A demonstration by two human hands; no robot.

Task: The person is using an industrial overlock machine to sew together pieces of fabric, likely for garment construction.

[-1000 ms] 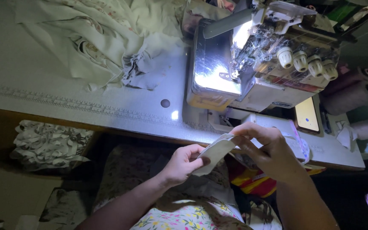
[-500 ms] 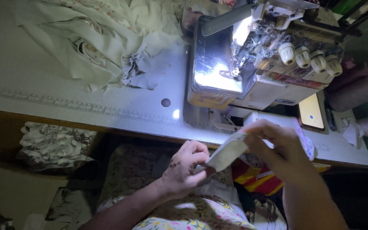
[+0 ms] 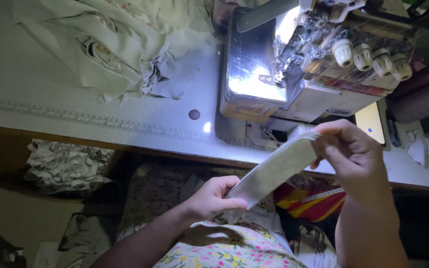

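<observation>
Item: pale fabric strip, held taut in the air before the overlock sewing machine, above the lap. Left hand pinched shut on the lower end; right hand clamped on the upper. Risk: slippage from either pinch, likely if tension is uneven.

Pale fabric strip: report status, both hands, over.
Left hand pinches lower end of pale fabric strip. Right hand grips upper end. Strip taut, in front of grey sewing machine. Nothing between.
</observation>
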